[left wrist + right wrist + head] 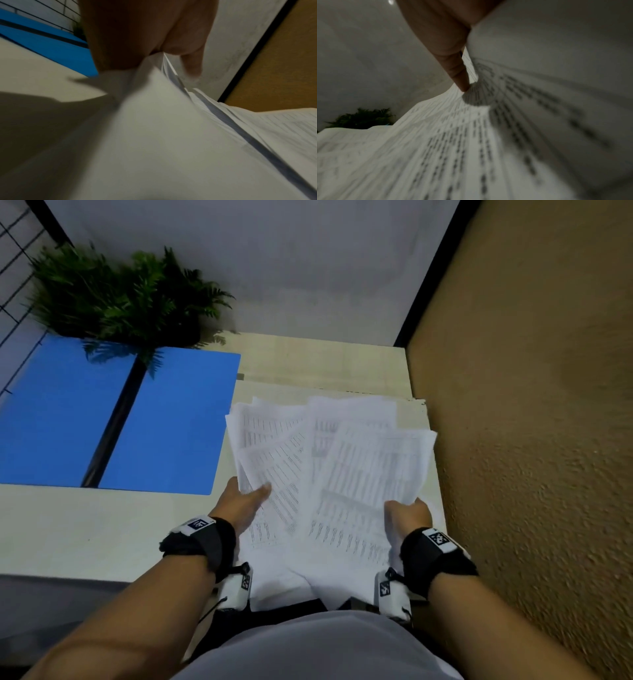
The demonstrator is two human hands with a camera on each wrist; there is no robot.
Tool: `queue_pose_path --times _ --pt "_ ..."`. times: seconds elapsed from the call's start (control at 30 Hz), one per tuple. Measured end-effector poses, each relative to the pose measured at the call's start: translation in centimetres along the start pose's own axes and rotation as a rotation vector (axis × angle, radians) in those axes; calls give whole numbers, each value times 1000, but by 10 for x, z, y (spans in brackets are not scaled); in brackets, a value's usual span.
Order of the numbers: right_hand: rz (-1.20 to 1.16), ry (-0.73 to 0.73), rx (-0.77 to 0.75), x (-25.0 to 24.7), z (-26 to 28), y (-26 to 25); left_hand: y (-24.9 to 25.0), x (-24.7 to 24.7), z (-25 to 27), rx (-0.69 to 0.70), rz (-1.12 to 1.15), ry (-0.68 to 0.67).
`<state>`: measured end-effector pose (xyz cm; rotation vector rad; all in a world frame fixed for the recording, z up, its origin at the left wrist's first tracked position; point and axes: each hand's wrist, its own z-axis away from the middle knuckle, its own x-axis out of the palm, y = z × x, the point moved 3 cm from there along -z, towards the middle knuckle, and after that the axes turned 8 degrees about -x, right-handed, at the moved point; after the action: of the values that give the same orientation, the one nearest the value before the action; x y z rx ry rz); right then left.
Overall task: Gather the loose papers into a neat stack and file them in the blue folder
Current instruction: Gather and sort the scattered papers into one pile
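Observation:
Several printed white papers (329,474) are fanned out and lifted above the right part of the desk. My left hand (245,498) grips their left edge, thumb on top and the other fingers hidden beneath. My right hand (407,513) grips the right edge of the sheets. In the left wrist view the papers (154,135) bunch up where my left hand (161,54) pinches them. The right wrist view shows a finger (458,73) lying on a curled printed sheet (471,148). The blue folder (113,419) lies open and flat on the desk at the left, a black spine down its middle.
A green fern plant (120,296) stands behind the folder at the back left. The pale desk (85,529) meets a grey partition (274,268) at the back and a tan textured wall (531,440) on the right. A wire grid (13,251) stands far left.

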<state>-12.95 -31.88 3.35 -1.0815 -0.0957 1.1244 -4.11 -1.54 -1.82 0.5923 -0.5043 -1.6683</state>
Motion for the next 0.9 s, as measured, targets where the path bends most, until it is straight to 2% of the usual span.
queue_pose_path --times 0.07,0.13,0.23,0.3,0.4,0.47,0.57,0.63,0.73,0.9 --pt "-32 -122 26 4 2 -2 3 0 -2 57 -87 77" --pt "-4 -209 4 3 -4 -5 8 -1 0 57 -112 144" --pt "402 -263 -152 -4 -20 -25 12 -1 0 76 -107 162" --pt "547 -313 -229 -4 -21 -42 14 0 2 96 -139 163" --pt "528 -340 -290 8 -19 -55 17 2 8 151 -190 165" --pt "497 -266 -330 17 -23 -54 17 2 8 152 -184 181" --pt "314 -136 -236 28 -24 -46 15 1 4 75 -173 192" --pt "245 -154 -198 41 -18 -34 13 0 2 15 -150 178" --pt "302 -192 -235 62 -7 -25 10 4 5 -44 -36 103" --pt "315 -380 -257 84 -5 -20 7 2 3 15 -148 133"
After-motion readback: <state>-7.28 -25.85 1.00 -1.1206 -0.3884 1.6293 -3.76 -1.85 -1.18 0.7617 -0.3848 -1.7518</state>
